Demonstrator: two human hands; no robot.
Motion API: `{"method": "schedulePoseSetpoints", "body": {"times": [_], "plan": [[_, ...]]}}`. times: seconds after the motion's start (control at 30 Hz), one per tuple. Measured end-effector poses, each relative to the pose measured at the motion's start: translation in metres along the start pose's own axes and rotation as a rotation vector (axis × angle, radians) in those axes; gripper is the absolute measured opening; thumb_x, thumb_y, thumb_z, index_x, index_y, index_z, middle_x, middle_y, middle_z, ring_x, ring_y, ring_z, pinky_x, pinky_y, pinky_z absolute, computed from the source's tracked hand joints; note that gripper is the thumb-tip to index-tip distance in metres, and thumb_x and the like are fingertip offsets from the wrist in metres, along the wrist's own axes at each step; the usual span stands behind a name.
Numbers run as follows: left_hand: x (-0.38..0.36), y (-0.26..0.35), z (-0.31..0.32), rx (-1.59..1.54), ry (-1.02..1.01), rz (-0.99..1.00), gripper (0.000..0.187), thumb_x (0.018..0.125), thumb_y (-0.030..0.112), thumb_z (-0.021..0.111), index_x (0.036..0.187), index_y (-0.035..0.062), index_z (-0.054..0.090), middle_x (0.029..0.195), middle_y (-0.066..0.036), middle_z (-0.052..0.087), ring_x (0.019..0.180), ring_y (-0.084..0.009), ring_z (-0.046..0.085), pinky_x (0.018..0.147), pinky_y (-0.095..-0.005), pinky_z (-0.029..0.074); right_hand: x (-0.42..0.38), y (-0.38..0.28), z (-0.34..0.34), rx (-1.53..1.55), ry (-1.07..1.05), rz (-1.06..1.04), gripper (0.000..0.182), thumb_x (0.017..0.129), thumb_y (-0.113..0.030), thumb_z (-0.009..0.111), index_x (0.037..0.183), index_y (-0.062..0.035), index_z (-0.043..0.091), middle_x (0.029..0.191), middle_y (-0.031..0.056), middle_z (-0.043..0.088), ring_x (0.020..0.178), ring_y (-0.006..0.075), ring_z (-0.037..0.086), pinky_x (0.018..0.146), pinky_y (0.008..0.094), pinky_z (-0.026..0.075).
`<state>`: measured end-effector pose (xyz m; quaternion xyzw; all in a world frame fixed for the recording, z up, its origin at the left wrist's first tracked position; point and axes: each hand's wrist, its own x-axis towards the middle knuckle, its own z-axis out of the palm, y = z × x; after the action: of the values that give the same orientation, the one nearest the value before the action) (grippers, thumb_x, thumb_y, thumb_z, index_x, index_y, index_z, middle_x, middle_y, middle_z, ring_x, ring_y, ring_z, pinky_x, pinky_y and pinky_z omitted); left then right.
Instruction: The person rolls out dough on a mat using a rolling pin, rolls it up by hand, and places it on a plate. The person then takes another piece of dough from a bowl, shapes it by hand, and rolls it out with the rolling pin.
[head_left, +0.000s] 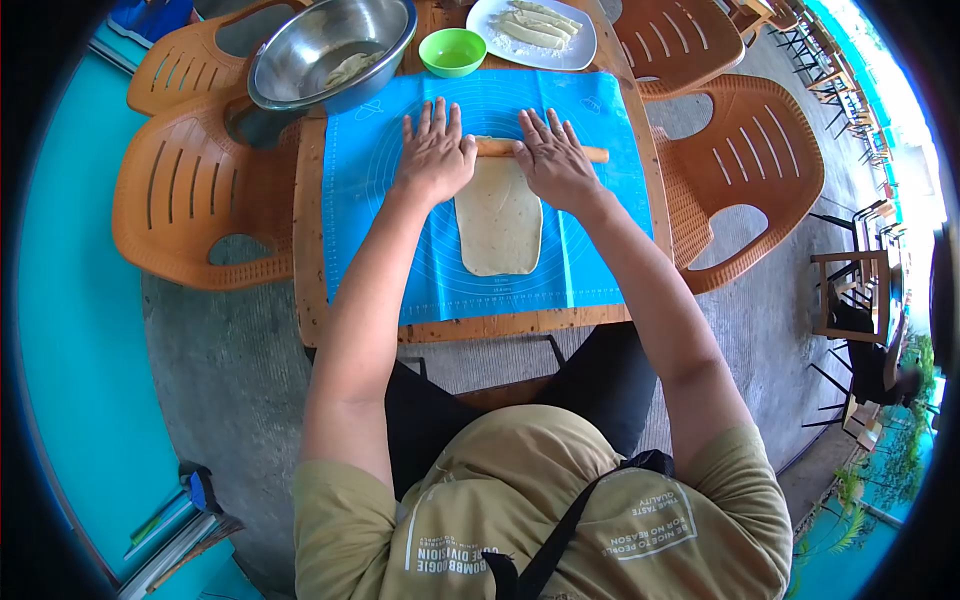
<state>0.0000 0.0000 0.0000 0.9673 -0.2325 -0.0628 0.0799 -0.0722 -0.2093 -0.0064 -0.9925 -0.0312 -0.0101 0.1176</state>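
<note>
A wooden rolling pin [497, 148] lies crosswise over the far end of a flat, elongated sheet of dough [499, 220]. My left hand [436, 158] rests palm down over the pin's left end, its fingers stretched out and pointing away from me. Flat on the pin's right part is my right hand [556, 160], fingers also extended, with the pin's tip sticking out beyond it. Under the dough spreads a blue silicone mat [390, 270] with printed circles and rulers. The left end of the pin is hidden beneath my left hand.
Beyond the mat stand a metal bowl [290, 70] with some dough inside, a green bowl [453, 52] and a white plate [585, 50] of floured dough strips. Orange chairs [200, 195] flank the wooden table [310, 230]. Wooden stools [850, 290] are at far right.
</note>
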Motion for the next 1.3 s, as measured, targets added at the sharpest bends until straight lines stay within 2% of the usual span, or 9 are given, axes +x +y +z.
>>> {"method": "schedulePoseSetpoints", "body": {"times": [0.3, 0.4, 0.47, 0.57, 0.7, 0.77, 0.97, 1.17, 1.3], "plan": [[0.002, -0.006, 0.006, -0.07, 0.1, 0.049, 0.069, 0.114, 0.043, 0.025, 0.169, 0.0012, 0.025, 0.178, -0.021, 0.018, 0.165, -0.0374, 0.013, 0.133, -0.0591, 0.006, 0.007, -0.005, -0.005, -0.036, 0.007, 0.02, 0.066, 0.115, -0.045, 0.026, 0.168, -0.0051, 0.029, 0.175, 0.0178, 0.03, 0.163, 0.0426, 0.019, 0.134, 0.0529, 0.013], [-0.008, -0.01, 0.014, -0.015, 0.245, 0.126, 0.07, 0.114, 0.043, 0.03, 0.168, -0.0023, 0.025, 0.177, -0.023, 0.019, 0.165, -0.038, 0.012, 0.133, -0.0604, 0.006, 0.007, -0.008, -0.008, -0.07, -0.02, 0.04, 0.067, 0.115, -0.045, 0.026, 0.169, -0.0059, 0.028, 0.175, 0.0173, 0.028, 0.163, 0.042, 0.019, 0.134, 0.0527, 0.013], [-0.028, -0.007, 0.017, -0.113, 0.446, 0.161, 0.075, 0.113, 0.043, 0.04, 0.167, -0.0065, 0.022, 0.176, -0.027, 0.015, 0.165, -0.0407, 0.009, 0.133, -0.059, 0.005, 0.008, -0.008, -0.007, -0.076, -0.037, 0.055, 0.067, 0.115, -0.046, 0.025, 0.17, -0.0067, 0.026, 0.176, 0.0171, 0.027, 0.164, 0.0412, 0.017, 0.134, 0.0534, 0.013], [-0.082, 0.0, 0.013, -0.105, 0.451, 0.082, 0.081, 0.112, 0.044, 0.044, 0.164, -0.0129, 0.021, 0.174, -0.035, 0.014, 0.165, -0.0449, 0.007, 0.132, -0.0603, 0.002, 0.011, -0.008, -0.006, -0.092, -0.056, 0.066, 0.067, 0.115, -0.046, 0.025, 0.17, -0.0072, 0.026, 0.176, 0.018, 0.025, 0.164, 0.0407, 0.016, 0.134, 0.0543, 0.012], [-0.138, 0.0, 0.029, -0.009, 0.356, 0.026, 0.088, 0.11, 0.05, 0.047, 0.162, -0.0164, 0.02, 0.173, -0.037, 0.013, 0.165, -0.046, 0.006, 0.132, -0.061, -0.001, 0.012, -0.013, -0.013, -0.107, -0.097, 0.095, 0.068, 0.115, -0.046, 0.025, 0.171, -0.0072, 0.024, 0.177, 0.0185, 0.022, 0.165, 0.0401, 0.013, 0.134, 0.0547, 0.011], [-0.153, -0.004, 0.038, 0.019, 0.346, 0.066, 0.097, 0.108, 0.058, 0.048, 0.162, -0.0182, 0.02, 0.172, -0.038, 0.014, 0.165, -0.045, 0.006, 0.132, -0.061, -0.001, 0.014, -0.015, -0.015, -0.122, -0.104, 0.112, 0.069, 0.115, -0.047, 0.024, 0.171, -0.0062, 0.023, 0.178, 0.0191, 0.019, 0.166, 0.0394, 0.01, 0.134, 0.054, 0.01], [-0.162, -0.005, 0.045, 0.098, 0.296, 0.051, 0.107, 0.106, 0.071, 0.04, 0.161, -0.0182, 0.022, 0.172, -0.037, 0.015, 0.165, -0.0443, 0.007, 0.132, -0.0609, -0.001, 0.028, -0.015, -0.017, -0.124, -0.112, 0.151, 0.072, 0.115, -0.05, 0.022, 0.171, -0.0046, 0.019, 0.179, 0.0195, 0.013, 0.166, 0.0389, 0.005, 0.134, 0.0535, 0.007], [-0.163, -0.008, 0.044, 0.092, 0.264, 0.07, 0.105, 0.107, 0.074, 0.028, 0.162, -0.0158, 0.024, 0.172, -0.035, 0.018, 0.165, -0.0428, 0.007, 0.132, -0.0616, -0.001, 0.045, -0.013, -0.019, -0.133, -0.141, 0.196, 0.073, 0.115, -0.051, 0.019, 0.172, -0.0053, 0.017, 0.18, 0.0194, 0.008, 0.166, 0.0397, 0.002, 0.134, 0.054, 0.005], [-0.164, -0.006, 0.04, 0.087, 0.269, 0.06, 0.105, 0.107, 0.074, 0.025, 0.162, -0.0146, 0.026, 0.172, -0.034, 0.021, 0.165, -0.043, 0.008, 0.132, -0.0616, 0.001, 0.056, -0.005, -0.009, -0.134, -0.087, 0.194, 0.074, 0.115, -0.055, 0.018, 0.171, -0.0066, 0.02, 0.179, 0.0203, 0.011, 0.166, 0.0396, 0.003, 0.134, 0.0544, 0.005]]}}
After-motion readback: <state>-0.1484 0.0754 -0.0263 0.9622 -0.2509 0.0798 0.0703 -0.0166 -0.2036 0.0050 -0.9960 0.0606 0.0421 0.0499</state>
